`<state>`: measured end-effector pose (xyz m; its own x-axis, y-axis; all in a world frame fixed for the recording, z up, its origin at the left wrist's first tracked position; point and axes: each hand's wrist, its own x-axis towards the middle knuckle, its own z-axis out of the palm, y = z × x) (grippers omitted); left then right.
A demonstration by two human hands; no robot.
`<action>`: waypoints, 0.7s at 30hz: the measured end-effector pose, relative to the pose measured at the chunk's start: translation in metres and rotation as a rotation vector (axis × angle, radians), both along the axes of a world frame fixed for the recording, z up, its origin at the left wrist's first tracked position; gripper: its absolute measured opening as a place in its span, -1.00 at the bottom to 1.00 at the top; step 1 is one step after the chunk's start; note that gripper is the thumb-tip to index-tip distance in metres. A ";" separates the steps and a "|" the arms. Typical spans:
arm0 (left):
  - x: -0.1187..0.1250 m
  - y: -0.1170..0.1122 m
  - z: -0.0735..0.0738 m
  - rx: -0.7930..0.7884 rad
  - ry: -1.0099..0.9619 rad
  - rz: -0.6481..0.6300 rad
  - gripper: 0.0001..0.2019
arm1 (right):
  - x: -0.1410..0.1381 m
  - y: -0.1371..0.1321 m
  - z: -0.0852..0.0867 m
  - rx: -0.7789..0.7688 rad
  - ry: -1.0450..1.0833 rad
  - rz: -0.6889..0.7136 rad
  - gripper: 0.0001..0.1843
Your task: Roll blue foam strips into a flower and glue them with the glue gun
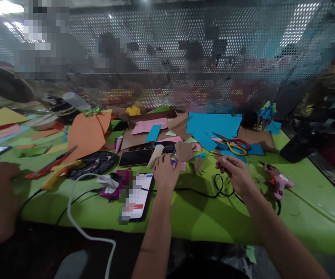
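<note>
My left hand (166,172) reaches over the small clutter at the middle of the table, fingers bent downward. Beside its fingertips shows a small shiny purple thing (173,162), too unclear to name. The hand lies between a beige roll (155,155) and a piece of brown card (184,151). To the right, my right hand (237,173) is closed in a pinch above the table, with a small dark purple piece (218,164) at the fingertips. A small brown paper cone with blue on top (199,162) stands between the hands. Scissors with yellow handles (236,147) lie behind my right hand.
A pink glue gun (280,180) rests at right; a yellow one (59,172) lies at left. A black cable (196,191) crosses before my hands. Two phones, one lit (141,197), lie left of them. Blue sheets (214,126) are behind. Another person's hand (0,193) is far left.
</note>
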<state>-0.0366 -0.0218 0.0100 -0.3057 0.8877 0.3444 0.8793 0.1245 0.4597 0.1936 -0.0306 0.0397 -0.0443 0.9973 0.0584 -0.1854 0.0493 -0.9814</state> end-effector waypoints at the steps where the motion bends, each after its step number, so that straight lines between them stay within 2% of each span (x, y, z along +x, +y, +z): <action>1: 0.001 0.000 0.000 0.016 -0.014 -0.005 -0.68 | 0.000 0.000 0.000 -0.001 0.007 -0.002 -0.65; 5: 0.005 -0.002 0.005 0.101 -0.064 -0.038 -0.67 | 0.000 0.000 0.000 -0.023 0.037 0.013 -0.65; 9: 0.017 -0.006 0.018 0.193 -0.121 -0.103 -0.72 | 0.000 0.000 0.001 -0.025 0.087 0.027 -0.70; 12: 0.028 -0.007 0.031 0.225 -0.203 -0.225 -0.72 | 0.000 0.000 0.002 -0.036 0.110 0.047 -0.72; 16: 0.045 0.001 0.042 0.235 -0.352 -0.502 -0.78 | 0.000 0.001 0.002 -0.057 0.147 0.047 -0.68; 18: 0.052 0.008 0.042 0.220 -0.418 -0.591 -0.79 | 0.001 0.002 0.001 -0.039 0.144 0.026 -0.66; 21: 0.057 0.020 0.035 0.193 -0.470 -0.602 -0.80 | 0.002 0.002 -0.001 -0.011 0.103 0.006 -0.68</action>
<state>0.0206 -0.0019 0.0455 0.0568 0.8844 0.4633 0.4778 -0.4316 0.7652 0.1957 -0.0282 0.0391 -0.0447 0.9977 0.0518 -0.2856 0.0370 -0.9576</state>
